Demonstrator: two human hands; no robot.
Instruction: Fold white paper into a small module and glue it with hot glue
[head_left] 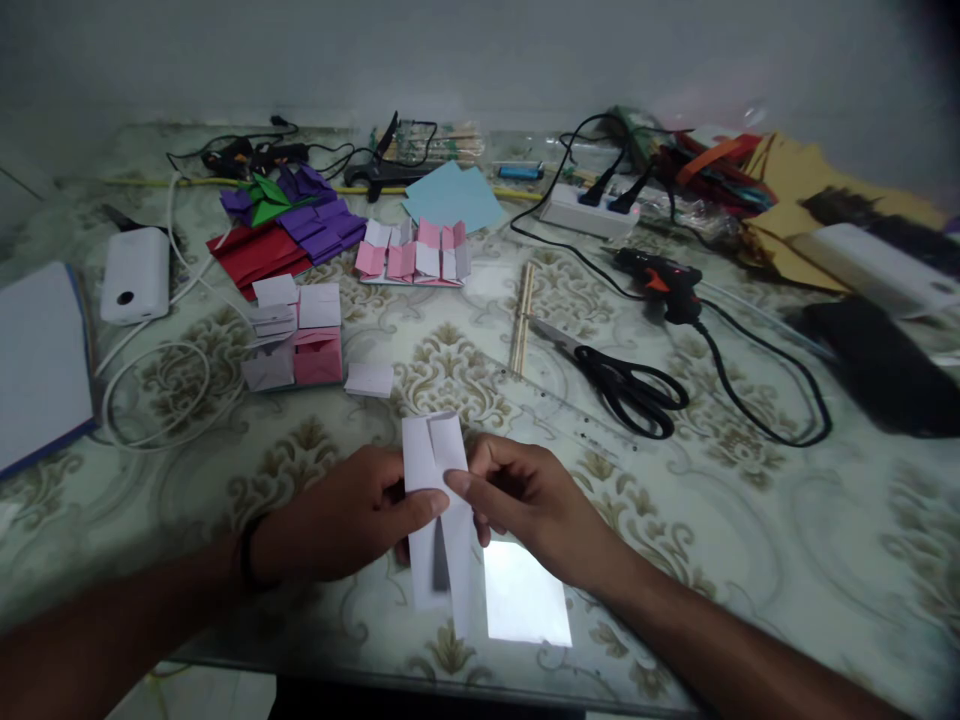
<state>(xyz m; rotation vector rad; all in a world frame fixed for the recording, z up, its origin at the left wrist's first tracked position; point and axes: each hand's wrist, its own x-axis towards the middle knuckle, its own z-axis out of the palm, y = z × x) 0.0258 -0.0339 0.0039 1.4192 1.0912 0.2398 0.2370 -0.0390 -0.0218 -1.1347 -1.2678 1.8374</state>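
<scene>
A long white paper strip, folded lengthwise with two flaps meeting down its middle, is held upright over the table's near edge. My left hand grips it from the left, thumb pressed across the front. My right hand pinches it from the right, thumb on the front and fingers curled behind. Both hands are closed on the paper.
Black scissors, a clear ruler, wooden sticks and a black glue gun with cord lie right of centre. Folded pink-and-white pieces, another pink-and-white group, red and purple paper, a power bank and a power strip lie behind.
</scene>
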